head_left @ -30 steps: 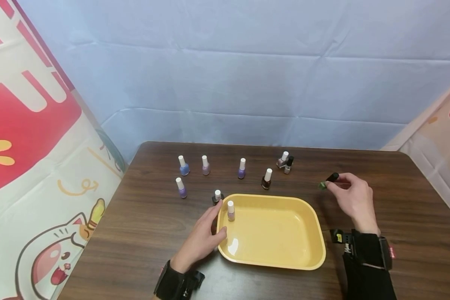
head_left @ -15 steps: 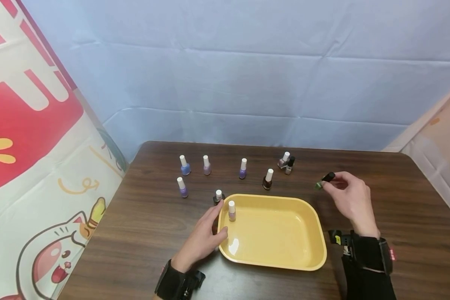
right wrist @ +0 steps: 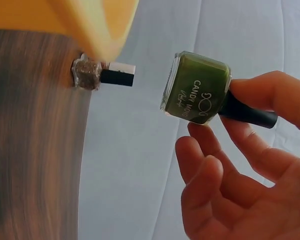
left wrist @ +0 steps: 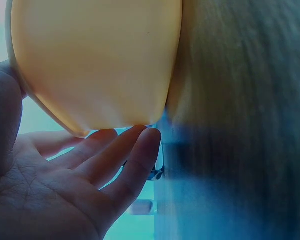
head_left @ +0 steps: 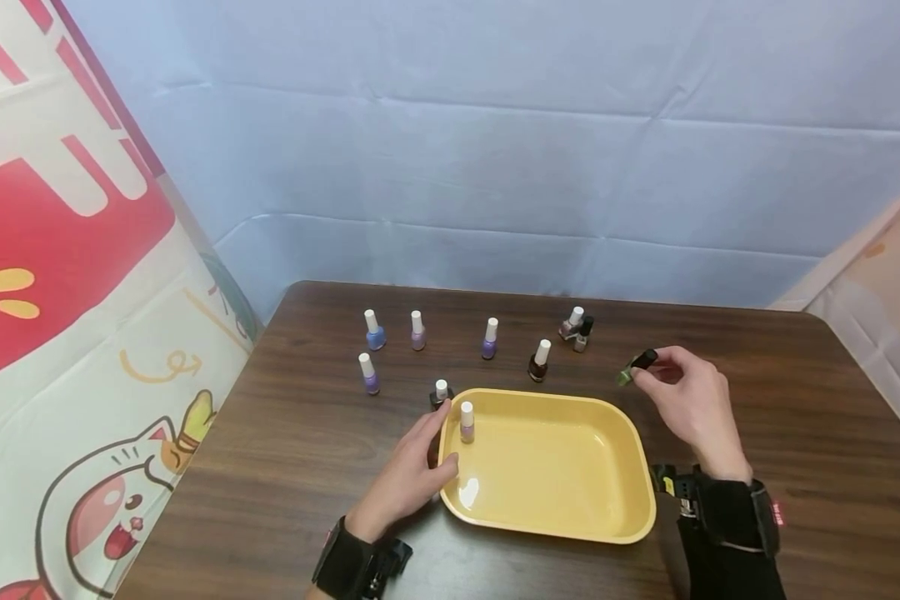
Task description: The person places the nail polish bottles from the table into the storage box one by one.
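My right hand (head_left: 693,404) pinches a green nail polish bottle (right wrist: 197,87) by its black cap, tilted in the air right of the yellow tray (head_left: 547,536). In the right wrist view the thumb and a finger are on the cap; the other fingers are loosely bent. My left hand (head_left: 405,479) holds the tray's left end, thumb over the rim and fingers against the outer wall (left wrist: 97,65). One white-capped bottle of pale purple polish (head_left: 467,423) stands inside the tray. A dark bottle with a white cap (head_left: 441,392) is just outside the tray's corner, by the left fingertips.
Behind the tray stand several polish bottles: blue (head_left: 375,333), pale purple (head_left: 417,333), purple (head_left: 489,342), another purple (head_left: 370,377) and dark brown (head_left: 539,364). A white-capped bottle (head_left: 572,323) and a black-capped one (head_left: 582,335) stand close together. Cloth (head_left: 450,167) hangs behind the table.
My right hand has moved left with the green nail polish bottle, closer to the tray. The left hand stays at the tray's left end. The head view has shifted slightly.
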Demonstrator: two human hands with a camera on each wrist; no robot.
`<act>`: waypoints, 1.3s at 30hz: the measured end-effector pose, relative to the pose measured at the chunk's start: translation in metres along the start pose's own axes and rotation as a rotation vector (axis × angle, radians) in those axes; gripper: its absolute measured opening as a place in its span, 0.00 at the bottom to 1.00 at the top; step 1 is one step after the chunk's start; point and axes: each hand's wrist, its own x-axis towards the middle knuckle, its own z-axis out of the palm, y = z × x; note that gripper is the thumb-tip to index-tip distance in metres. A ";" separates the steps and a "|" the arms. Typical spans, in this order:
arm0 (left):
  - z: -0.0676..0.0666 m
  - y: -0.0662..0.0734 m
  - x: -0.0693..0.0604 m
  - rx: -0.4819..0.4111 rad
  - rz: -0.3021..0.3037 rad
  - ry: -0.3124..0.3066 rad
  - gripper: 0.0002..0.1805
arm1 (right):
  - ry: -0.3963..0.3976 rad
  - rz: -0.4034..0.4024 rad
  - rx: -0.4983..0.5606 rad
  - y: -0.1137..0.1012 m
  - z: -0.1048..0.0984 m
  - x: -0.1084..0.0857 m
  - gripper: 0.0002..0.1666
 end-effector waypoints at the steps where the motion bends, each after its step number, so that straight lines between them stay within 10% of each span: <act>1: 0.000 0.000 0.000 -0.001 -0.003 -0.002 0.40 | -0.005 -0.004 0.000 -0.001 0.000 0.000 0.17; 39: -0.002 0.006 0.000 0.008 -0.054 -0.025 0.41 | -0.158 -0.101 0.006 -0.046 0.012 0.001 0.16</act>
